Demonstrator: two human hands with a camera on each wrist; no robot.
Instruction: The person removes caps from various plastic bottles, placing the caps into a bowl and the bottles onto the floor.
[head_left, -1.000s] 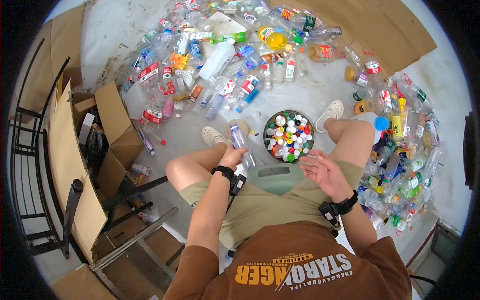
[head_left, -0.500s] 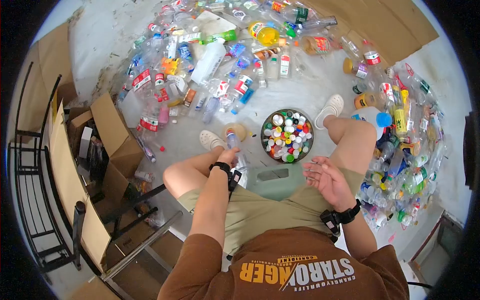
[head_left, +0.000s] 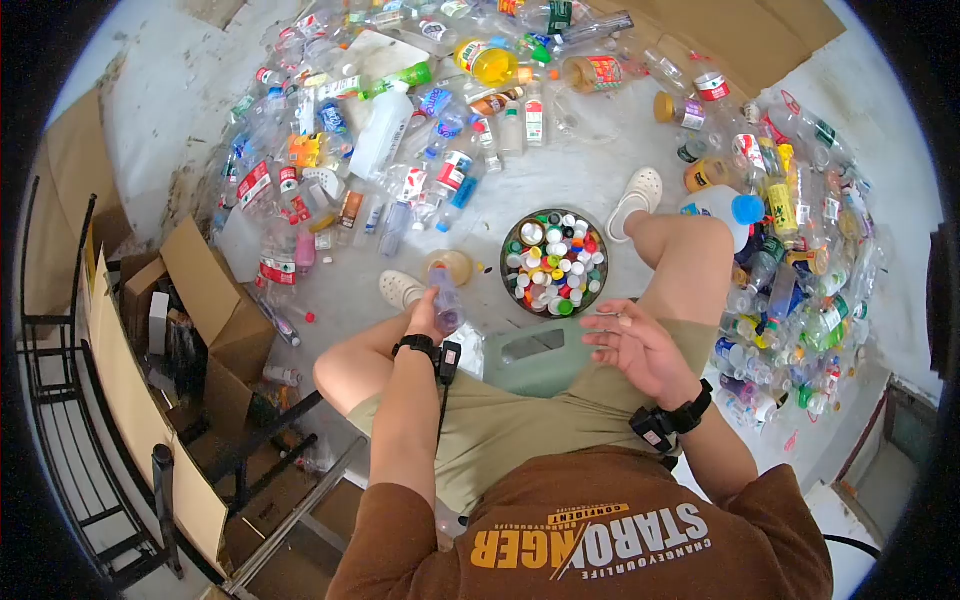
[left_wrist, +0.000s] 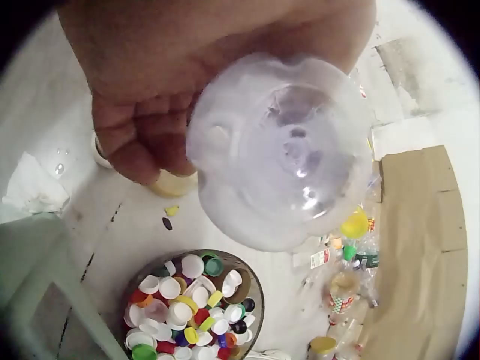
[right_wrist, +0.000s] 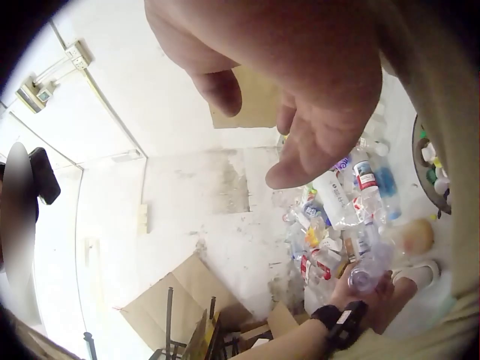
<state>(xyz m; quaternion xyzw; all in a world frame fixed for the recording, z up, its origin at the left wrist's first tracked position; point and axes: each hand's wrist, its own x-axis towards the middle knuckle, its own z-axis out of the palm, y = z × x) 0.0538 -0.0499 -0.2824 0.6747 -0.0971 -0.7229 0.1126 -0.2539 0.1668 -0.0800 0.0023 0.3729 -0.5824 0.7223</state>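
My left hand (head_left: 424, 316) grips a clear, faintly purple plastic bottle (head_left: 446, 300) beside my left knee. In the left wrist view the round, dented bottle base (left_wrist: 289, 154) faces the camera, and the curled fingers show behind it. My right hand (head_left: 640, 350) is held above my right thigh, fingers loosely spread, with nothing in it. Between my feet is a round bowl (left_wrist: 260, 296) full of loose bottle caps (head_left: 556, 262), mostly white, with some red, yellow and green.
Several plastic bottles (head_left: 382, 138) lie heaped ahead, with another heap (head_left: 780, 215) on the right. A green plastic piece with a slot (head_left: 540, 372) lies between my legs. An open cardboard box (head_left: 205, 285) and a black metal rack (head_left: 50, 410) stand at the left.
The head view has shifted slightly, moving the scene left. My left hand has turned the bottle, which shows more fully than half a second ago. The right hand stays near the thigh.
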